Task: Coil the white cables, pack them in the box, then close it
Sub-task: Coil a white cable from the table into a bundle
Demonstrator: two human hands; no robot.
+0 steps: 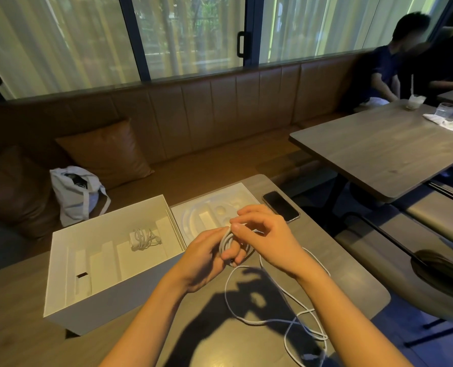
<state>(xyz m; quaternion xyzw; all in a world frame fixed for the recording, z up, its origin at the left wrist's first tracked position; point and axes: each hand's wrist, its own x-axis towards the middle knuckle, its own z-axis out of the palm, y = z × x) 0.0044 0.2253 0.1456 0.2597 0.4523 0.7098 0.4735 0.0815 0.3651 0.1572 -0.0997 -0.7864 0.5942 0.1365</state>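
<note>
My left hand [206, 256] holds several loops of a white cable [262, 305] wound around its fingers, above the table's middle. My right hand [266, 231] pinches the same cable just above those loops. The loose rest of the cable trails down onto the table in slack curves toward the near right edge. An open white box [61, 282] stands at the left, and a coiled white cable [142, 238] lies inside it. The box's white lid [191, 215] lies flat behind my hands, inner side up.
A dark phone [281, 206] lies face up right of the lid. A white tote bag [77, 194] sits on the brown bench behind the box. Another table [378, 149] stands at the right with glasses and napkins, and people sit beyond it.
</note>
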